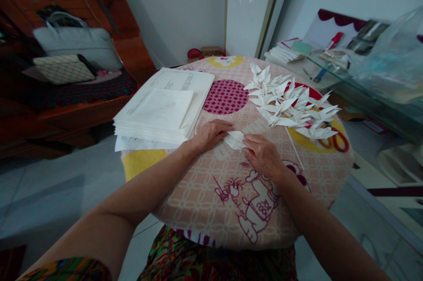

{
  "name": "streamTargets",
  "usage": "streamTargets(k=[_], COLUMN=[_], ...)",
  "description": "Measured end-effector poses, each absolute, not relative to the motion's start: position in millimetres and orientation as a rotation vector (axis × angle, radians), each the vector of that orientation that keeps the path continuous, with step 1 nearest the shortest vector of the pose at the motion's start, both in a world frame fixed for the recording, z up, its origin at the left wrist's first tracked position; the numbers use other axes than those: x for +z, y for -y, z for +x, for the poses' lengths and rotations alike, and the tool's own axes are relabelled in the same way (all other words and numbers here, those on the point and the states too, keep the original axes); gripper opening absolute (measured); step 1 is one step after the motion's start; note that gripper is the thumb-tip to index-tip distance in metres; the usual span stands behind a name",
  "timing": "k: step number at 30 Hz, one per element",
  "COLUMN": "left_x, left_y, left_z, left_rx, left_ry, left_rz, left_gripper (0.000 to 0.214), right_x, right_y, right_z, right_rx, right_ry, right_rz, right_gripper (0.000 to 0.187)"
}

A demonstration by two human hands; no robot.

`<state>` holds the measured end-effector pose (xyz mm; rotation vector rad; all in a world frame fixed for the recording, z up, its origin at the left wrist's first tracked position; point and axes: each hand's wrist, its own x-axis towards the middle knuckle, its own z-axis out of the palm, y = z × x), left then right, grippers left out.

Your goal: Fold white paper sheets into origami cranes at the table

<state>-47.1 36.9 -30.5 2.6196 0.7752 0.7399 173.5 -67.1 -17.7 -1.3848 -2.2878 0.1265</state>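
Observation:
Between my two hands, low over the round table, is a small piece of folded white paper (235, 139) with faint print on it. My left hand (211, 134) has its fingers closed on the paper's left edge. Gripping the right edge is my right hand (262, 152), thumb and fingers pressed together. Under the paper lies a pale, see-through-looking strip (257, 126); I cannot make out what it is. Beyond my right hand sits a group of folded white paper cranes (277, 100). A thick stack of printed paper (158, 80), topped by smaller square sheets (167, 107), lies left of my hands.
A patterned cloth covers the round table (205, 210). Scissors with red and orange handles (340, 141) lie at its right edge, and a thin white stick (295, 146) is near my right wrist. A glass shelf (373, 83) with a plastic bag stands right; a wooden bench (82, 109) is left.

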Motion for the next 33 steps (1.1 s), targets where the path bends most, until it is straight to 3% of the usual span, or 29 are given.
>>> streamTargets(k=[7, 17, 33], left_x=[-21, -15, -3], left_y=[-46, -42, -35], left_z=[-63, -70, -55], left_rx=[0.622, 0.743, 0.44], left_ry=[-0.718, -0.884, -0.925], left_rz=[2.576, 2.445, 2.976], left_gripper=[0.033, 0.022, 0.025], right_x=[-23, -26, -25], right_y=[58, 57, 57], right_z=[187, 193, 191], right_rx=[0.232, 0.22, 0.189], right_ry=[2.214, 2.18, 2.216], right_rz=[-1.301, -1.256, -1.265], right_gripper=[0.022, 0.024, 0.024])
